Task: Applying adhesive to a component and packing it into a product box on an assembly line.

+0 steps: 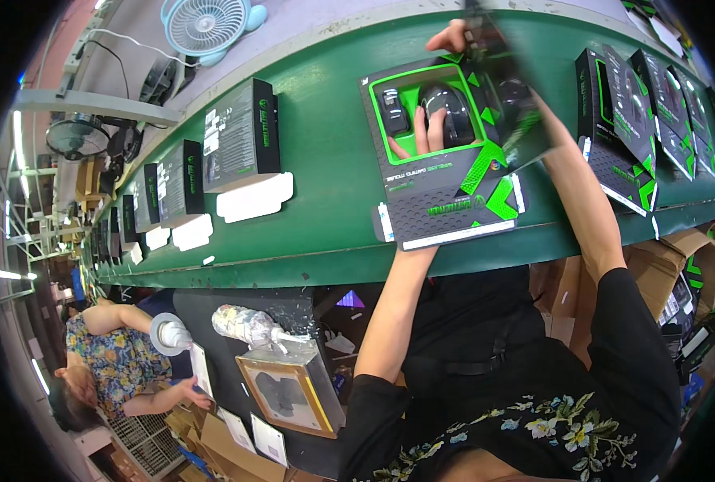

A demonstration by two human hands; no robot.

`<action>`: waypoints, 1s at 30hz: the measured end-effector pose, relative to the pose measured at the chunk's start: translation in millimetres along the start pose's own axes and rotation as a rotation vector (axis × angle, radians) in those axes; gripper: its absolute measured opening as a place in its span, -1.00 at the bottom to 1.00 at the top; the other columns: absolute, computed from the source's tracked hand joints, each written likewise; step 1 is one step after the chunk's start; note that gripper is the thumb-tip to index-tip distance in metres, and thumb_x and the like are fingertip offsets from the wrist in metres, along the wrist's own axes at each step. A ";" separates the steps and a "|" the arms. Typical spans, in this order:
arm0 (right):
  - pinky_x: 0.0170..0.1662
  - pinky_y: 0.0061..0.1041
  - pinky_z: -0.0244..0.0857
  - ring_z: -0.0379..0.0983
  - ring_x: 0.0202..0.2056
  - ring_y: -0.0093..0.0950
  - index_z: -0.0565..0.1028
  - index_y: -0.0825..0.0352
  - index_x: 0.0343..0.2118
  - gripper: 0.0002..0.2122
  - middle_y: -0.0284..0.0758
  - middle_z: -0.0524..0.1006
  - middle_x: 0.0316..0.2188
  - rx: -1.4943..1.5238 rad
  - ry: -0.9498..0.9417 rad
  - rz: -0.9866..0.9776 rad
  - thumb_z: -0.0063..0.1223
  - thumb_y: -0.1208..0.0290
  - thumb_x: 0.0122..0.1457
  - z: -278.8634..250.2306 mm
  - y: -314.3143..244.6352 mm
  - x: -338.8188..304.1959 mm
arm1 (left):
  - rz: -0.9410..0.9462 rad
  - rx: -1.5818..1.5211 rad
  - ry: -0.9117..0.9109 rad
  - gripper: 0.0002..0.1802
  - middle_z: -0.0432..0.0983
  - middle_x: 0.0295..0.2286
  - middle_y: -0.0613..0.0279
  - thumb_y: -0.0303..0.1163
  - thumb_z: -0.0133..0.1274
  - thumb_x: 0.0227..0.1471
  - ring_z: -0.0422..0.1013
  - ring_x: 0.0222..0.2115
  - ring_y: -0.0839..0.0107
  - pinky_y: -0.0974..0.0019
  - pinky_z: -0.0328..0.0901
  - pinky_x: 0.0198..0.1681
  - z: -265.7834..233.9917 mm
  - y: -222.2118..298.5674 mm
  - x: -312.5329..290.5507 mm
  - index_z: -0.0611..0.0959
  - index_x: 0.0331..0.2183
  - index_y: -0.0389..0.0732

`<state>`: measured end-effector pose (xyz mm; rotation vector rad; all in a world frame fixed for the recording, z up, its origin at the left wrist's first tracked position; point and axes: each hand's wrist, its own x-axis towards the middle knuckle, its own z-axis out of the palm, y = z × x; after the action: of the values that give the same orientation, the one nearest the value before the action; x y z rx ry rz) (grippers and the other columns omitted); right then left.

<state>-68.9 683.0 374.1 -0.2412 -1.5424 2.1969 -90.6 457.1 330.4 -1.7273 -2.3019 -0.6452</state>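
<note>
A black and green mouse box (pixel 446 189) with a window is in front of me over the green belt, its near end flaps folded out. Through the window show a black computer mouse (pixel 454 108) and a small dark part (pixel 395 111). My left hand (pixel 428 132) reaches in behind the lower panel, which hides the palm; its fingers show in the window against the mouse, holding the box. At the box's far right, my right hand (pixel 451 38) is closed on a dark, motion-smeared panel with green marks (pixel 506 76). Most of that hand is hidden behind the panel.
Several dark boxes with white flaps (pixel 249 193) stand along the green belt (pixel 325 161) to the left. More black and green boxes (pixel 618 132) lean at the right. A cardboard carton (pixel 671 261) sits at lower right. Another person (pixel 124 353) works at far left, near a fan (pixel 204 24).
</note>
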 end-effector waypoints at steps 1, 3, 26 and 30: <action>0.02 -0.39 0.28 0.46 -0.13 -0.44 0.27 0.24 -0.59 -0.57 -0.11 0.55 -0.17 0.204 -0.101 -0.182 -0.09 -0.01 0.28 24.9 10.4 -18.3 | 0.028 0.149 0.097 -0.25 -0.06 0.29 -0.06 0.03 -0.02 0.12 -0.08 0.31 -0.11 -0.58 -0.26 0.18 14.8 -10.8 -9.6 0.21 0.30 0.13; 0.20 -0.26 0.14 0.33 0.10 -0.29 0.42 0.32 -0.34 -0.73 -0.06 0.42 0.04 0.279 -0.322 -0.191 0.01 0.17 0.26 -21.9 12.5 -13.4 | -0.023 0.141 0.026 -0.25 -0.06 0.29 -0.09 0.04 -0.07 0.14 -0.10 0.32 -0.13 -0.56 -0.25 0.19 12.2 19.1 8.0 0.18 0.31 0.13; 0.32 -0.23 -0.06 0.10 0.30 -0.10 0.47 0.09 0.09 -0.68 -0.11 0.21 0.29 -1.737 -0.143 -0.275 -0.19 0.18 0.36 7.1 2.8 -72.3 | -0.197 -0.709 -0.046 -0.55 0.61 -0.33 0.17 -0.31 0.31 -0.20 0.52 -0.27 0.23 0.24 0.48 -0.22 -213.4 81.1 -166.4 0.69 -0.14 -0.07; 0.22 -0.39 0.13 0.33 0.17 -0.31 0.54 0.25 0.02 -0.70 -0.17 0.49 0.06 -1.537 -0.117 -0.482 -0.02 0.25 0.31 21.5 -13.9 -86.9 | -0.620 -0.166 0.153 -0.65 0.52 -0.53 0.15 -0.16 0.10 0.04 0.39 -0.61 0.36 0.44 0.29 -0.58 -277.7 129.6 -177.4 0.61 -0.35 -0.29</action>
<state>3.3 629.6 385.3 -0.1393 -2.6415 0.3358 56.8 208.0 534.5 -0.9422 -2.7263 -1.0517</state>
